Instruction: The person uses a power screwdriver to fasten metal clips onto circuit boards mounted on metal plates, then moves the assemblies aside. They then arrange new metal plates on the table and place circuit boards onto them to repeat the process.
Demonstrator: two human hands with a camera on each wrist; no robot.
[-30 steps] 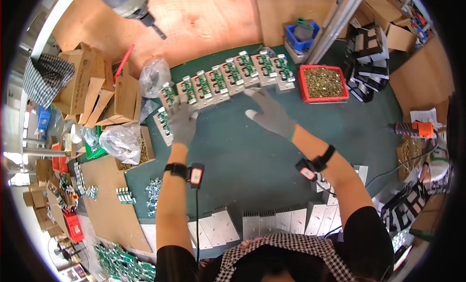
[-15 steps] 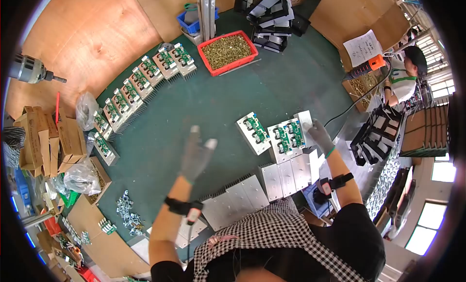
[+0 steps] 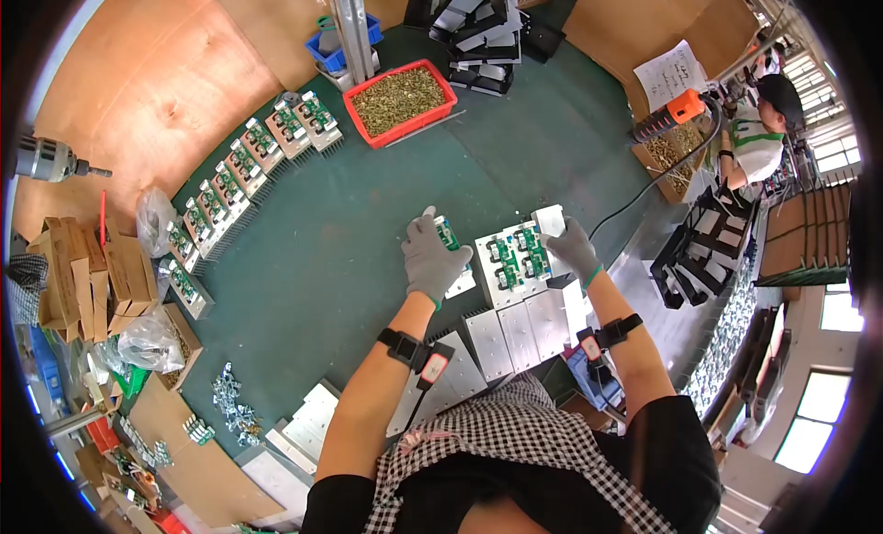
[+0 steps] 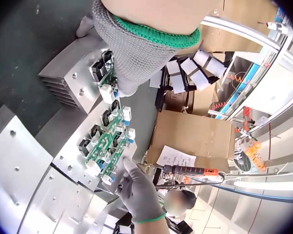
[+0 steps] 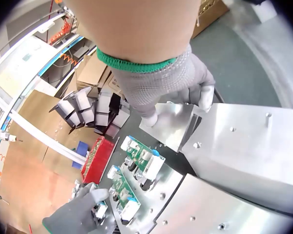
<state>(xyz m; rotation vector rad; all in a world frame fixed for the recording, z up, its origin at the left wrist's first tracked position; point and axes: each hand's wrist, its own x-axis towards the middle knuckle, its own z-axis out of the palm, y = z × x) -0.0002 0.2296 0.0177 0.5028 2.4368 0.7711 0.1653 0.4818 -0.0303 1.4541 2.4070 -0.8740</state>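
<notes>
My gloved left hand (image 3: pixel 432 258) straddles a finned metal heatsink (image 4: pixel 80 83) topped by a green circuit board (image 3: pixel 446 232), its thumb and fingers on opposite sides. The palm hides much of that board from above. To the right, my gloved right hand (image 3: pixel 575 249) holds a bare heatsink (image 5: pixel 171 126) between thumb and fingers. Between the hands stand two more circuit boards (image 3: pixel 502 263) on heatsinks, side by side. A row of bare heatsinks (image 3: pixel 520 332) lies along the near table edge, touching that group.
An arc of heatsinks with boards (image 3: pixel 221 198) lines the back left. A red tray (image 3: pixel 405 134) of small brass-coloured parts stands at the back. An orange-and-black power screwdriver (image 3: pixel 667 115) with a cable is at the right, near another person (image 3: pixel 754 148). Loose metal parts (image 3: pixel 236 405) lie front left.
The head view has turned right. Both hands have left the back row of boards. The left hand has come over to grip a heatsink; the right now holds the bare one.
</notes>
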